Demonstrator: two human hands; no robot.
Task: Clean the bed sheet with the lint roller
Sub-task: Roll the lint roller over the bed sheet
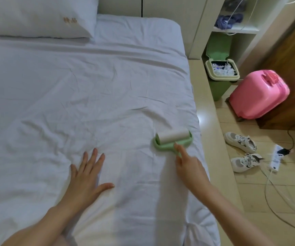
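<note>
Head view: lint roller (172, 138) sits on bed sheet (72, 86), near the sheet's right edge. Right hand (191, 167) grips its green handle, index finger straight along it. Left hand (86, 176) lies flat mid-sheet, 5 fingers spread, holding nothing.

White bed sheet (72, 95); green lint roller (172, 140); pink case (258, 95).

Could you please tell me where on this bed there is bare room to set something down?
The creased white bed sheet is bare between the white pillow and the flat left hand, and between both hands. It is crowded at the right edge, where the right hand holds the green plastic lint roller.
</note>
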